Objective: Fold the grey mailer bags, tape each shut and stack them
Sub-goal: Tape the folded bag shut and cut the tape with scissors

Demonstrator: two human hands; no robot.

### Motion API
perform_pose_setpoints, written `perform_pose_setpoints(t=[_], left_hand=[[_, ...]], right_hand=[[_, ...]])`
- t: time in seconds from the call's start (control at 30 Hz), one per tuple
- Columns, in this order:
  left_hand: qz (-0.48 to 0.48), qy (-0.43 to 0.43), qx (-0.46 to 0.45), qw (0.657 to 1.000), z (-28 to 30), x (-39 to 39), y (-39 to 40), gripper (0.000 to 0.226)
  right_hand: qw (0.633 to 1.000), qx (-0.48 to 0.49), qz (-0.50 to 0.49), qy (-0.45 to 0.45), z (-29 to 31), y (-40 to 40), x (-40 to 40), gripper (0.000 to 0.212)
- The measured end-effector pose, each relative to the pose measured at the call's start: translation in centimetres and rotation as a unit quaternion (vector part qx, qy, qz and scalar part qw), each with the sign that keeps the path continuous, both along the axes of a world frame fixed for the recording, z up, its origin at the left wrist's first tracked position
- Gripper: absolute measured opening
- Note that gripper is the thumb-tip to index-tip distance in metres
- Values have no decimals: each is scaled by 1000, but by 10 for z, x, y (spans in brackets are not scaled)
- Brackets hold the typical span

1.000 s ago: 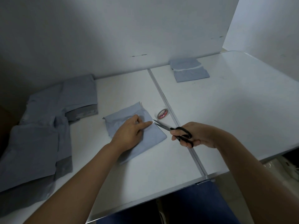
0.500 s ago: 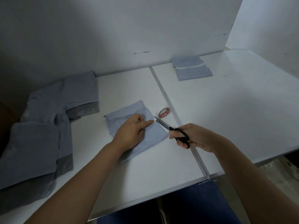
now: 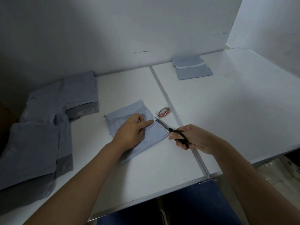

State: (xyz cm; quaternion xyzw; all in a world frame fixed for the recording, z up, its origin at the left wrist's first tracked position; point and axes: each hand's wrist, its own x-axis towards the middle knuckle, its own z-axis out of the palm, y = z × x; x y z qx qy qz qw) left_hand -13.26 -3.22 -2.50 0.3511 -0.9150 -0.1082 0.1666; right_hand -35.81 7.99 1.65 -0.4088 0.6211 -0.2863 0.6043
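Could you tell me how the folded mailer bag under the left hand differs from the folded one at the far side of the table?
The near folded bag is pinned flat by the left hand, with the scissors in the right hand at its edge; the far folded bag lies untouched by the wall. The far one shows a pale strip across it; the near one shows none clearly. The near one lies askew; the far one lies squarer. Both are grey and folded.

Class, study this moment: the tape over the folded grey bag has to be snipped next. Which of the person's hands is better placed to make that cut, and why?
The right hand: it grips the scissors, blade tips at the folded bag's right edge. The left hand presses the bag flat.
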Motion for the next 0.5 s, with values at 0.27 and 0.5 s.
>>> perform_pose_setpoints(t=[0.27,0.5], left_hand=[[1,0,9,1000,1,0,1,47],[-2,4,8,1000,1,0,1,46]], right_hand=[[1000,-1,5,14,0,0,1,22],[1000,-6,14,25,-2,0,0,28]])
